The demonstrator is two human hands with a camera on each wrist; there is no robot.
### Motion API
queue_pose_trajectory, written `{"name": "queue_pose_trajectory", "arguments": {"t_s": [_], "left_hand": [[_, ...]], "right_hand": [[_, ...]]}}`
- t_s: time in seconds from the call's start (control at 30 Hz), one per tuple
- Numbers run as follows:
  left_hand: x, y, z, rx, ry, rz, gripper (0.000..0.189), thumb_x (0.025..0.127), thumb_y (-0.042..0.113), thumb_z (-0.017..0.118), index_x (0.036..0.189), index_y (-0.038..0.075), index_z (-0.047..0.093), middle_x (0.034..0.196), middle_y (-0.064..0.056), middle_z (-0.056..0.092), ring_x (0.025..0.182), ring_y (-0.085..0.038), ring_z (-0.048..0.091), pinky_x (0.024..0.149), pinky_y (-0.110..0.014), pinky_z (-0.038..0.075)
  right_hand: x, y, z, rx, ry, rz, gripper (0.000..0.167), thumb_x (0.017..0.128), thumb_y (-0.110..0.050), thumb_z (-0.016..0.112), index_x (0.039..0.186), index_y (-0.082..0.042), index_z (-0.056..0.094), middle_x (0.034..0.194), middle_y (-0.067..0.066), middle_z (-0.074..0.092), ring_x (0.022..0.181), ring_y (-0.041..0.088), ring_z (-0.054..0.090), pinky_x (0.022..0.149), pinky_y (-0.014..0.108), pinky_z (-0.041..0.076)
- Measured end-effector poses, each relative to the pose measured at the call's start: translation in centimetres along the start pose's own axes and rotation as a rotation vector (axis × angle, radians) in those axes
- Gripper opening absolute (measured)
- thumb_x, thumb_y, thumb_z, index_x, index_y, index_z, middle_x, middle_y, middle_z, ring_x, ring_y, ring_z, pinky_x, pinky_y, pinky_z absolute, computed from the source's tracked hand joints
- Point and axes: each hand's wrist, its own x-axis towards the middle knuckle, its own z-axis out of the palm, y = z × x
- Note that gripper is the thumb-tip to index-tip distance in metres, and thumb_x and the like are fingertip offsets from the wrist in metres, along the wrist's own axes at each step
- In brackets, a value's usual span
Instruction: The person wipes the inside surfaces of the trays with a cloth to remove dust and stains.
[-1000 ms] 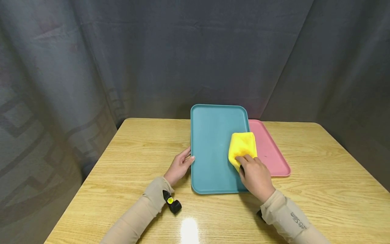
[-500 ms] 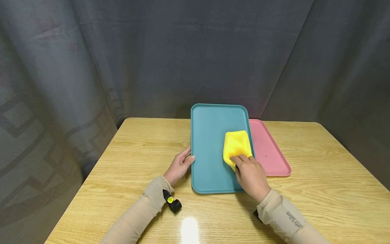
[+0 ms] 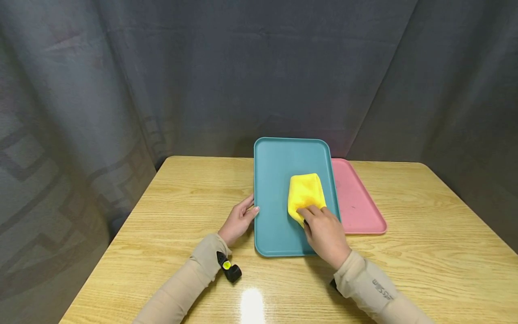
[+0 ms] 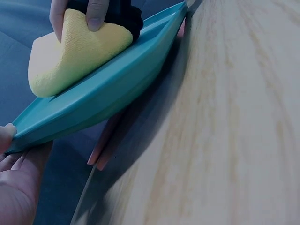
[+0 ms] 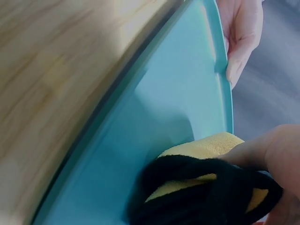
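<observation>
A teal rectangular tray (image 3: 277,157) is held tilted, its left side raised off the table. My left hand (image 3: 236,223) grips that side, thumb on the rim and fingers underneath, as the left wrist view also shows. On the tray's inner face lies a folded yellow cloth (image 3: 305,190), pinched by my right hand (image 3: 327,234). The wrist views show black material (image 5: 201,192) bunched with the cloth under that hand. Partly beneath the teal tray, a pink tray (image 3: 357,204) rests on the table, its left portion hidden.
The wooden table (image 3: 194,193) reaches back to a grey curtain (image 3: 243,81). In the left wrist view, two pink edges (image 4: 105,147) show below the teal tray. Small dark marks (image 3: 353,207) are on the pink tray.
My right hand has slid the yellow cloth leftward across the teal tray, from its right edge toward the middle. My left hand and the tray hardly moved.
</observation>
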Motion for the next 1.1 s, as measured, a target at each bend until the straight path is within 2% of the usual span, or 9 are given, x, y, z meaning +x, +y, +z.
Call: {"name": "queue_pose_trajectory", "arguments": {"t_s": [0.1, 0.53, 0.93, 1.1], "left_hand": [[0.0, 0.0, 0.1, -0.006, 0.005, 0.013, 0.053, 0.098, 0.006, 0.044, 0.147, 0.003, 0.024, 0.15, -0.018, 0.031, 0.135, -0.032, 0.037, 0.11, -0.04, 0.037], [0.0, 0.1, 0.1, -0.024, -0.01, -0.021, 0.053, 0.099, 0.009, 0.042, 0.148, 0.009, 0.024, 0.151, -0.013, 0.033, 0.132, -0.028, 0.042, 0.107, -0.036, 0.042], [0.0, 0.0, 0.0, -0.04, -0.008, -0.017, 0.053, 0.099, 0.008, 0.042, 0.148, 0.008, 0.024, 0.151, -0.013, 0.032, 0.134, -0.028, 0.04, 0.105, -0.034, 0.044], [0.1, -0.1, 0.0, -0.016, -0.004, 0.007, 0.053, 0.099, 0.009, 0.044, 0.148, 0.005, 0.024, 0.151, -0.017, 0.03, 0.136, -0.03, 0.037, 0.107, -0.036, 0.042]], "right_hand": [[0.1, -0.3, 0.1, 0.005, 0.0, -0.011, 0.032, 0.07, -0.001, 0.077, 0.101, -0.008, 0.069, 0.094, 0.006, 0.067, 0.073, 0.027, 0.056, 0.062, 0.034, 0.051], [0.5, -1.8, 0.5, -0.002, -0.008, -0.05, 0.034, 0.07, -0.004, 0.079, 0.102, -0.01, 0.07, 0.095, 0.003, 0.067, 0.073, 0.023, 0.056, 0.058, 0.031, 0.05], [0.8, -3.4, 0.8, 0.012, -0.042, -0.072, 0.035, 0.071, -0.007, 0.079, 0.104, -0.012, 0.069, 0.096, 0.002, 0.067, 0.075, 0.021, 0.056, 0.059, 0.031, 0.05], [0.9, -3.8, 0.9, 0.015, -0.042, -0.089, 0.033, 0.073, -0.009, 0.078, 0.104, -0.013, 0.069, 0.096, 0.002, 0.066, 0.074, 0.02, 0.054, 0.058, 0.029, 0.048]]}}
